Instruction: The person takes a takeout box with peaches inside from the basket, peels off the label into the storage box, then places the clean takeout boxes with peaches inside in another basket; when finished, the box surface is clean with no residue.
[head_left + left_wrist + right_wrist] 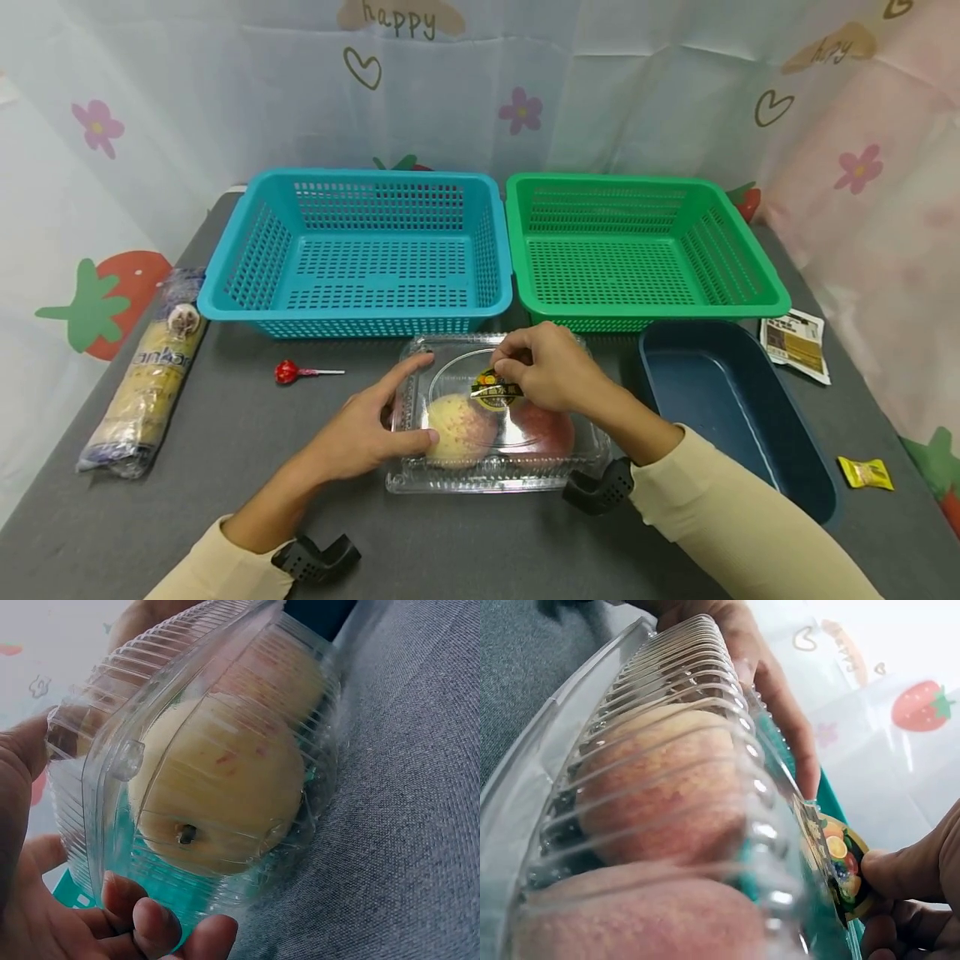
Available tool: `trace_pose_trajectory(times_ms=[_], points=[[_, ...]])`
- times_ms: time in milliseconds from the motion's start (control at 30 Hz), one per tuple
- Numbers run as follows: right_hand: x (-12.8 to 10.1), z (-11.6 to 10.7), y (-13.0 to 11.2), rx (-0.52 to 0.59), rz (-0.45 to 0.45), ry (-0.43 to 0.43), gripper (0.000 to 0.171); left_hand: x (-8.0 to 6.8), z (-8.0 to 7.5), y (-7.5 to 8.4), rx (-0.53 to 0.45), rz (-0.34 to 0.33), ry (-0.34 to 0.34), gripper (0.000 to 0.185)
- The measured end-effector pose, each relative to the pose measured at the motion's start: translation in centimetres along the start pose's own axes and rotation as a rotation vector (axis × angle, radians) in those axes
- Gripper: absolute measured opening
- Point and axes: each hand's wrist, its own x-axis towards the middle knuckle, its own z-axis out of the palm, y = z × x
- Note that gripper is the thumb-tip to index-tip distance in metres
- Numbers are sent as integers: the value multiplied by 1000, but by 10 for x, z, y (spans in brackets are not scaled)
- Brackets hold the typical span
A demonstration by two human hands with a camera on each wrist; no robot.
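Note:
A clear plastic clamshell box (487, 483) lies on the table with two round fruits inside. One fruit (453, 433) is pale yellow with red flecks and a short stem; the redder one (547, 433) sits to its right. My left hand (356, 437) rests on the box's left side, thumb and forefinger spread straight over the lid. In the left wrist view its other fingers (154, 919) hang loosely bent beside the wall. With thumb and fingertips, my right hand (551, 367) pinches the edge of a black-and-gold fruit sticker (495, 393), part of it raised off the lid.
Behind the box stand a blue basket (352, 315) and a green basket (652, 310). A dark blue tub (720, 400) sits at right, beside a white-and-brown packet (797, 346) and a yellow wrapped candy (866, 473). Leftward lie a red lollipop (287, 372) and a long bread pack (153, 375).

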Motion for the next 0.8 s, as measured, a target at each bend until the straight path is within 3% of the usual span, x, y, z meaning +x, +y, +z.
trace_pose_trajectory(times_ms=[333,800], points=[[-1,-17,-4,103,-21,41,11,0,-1,-1,0,-9,2,83],[-7,-47,0,149,-63,-51,11,0,0,-1,-71,-19,-22,84]])
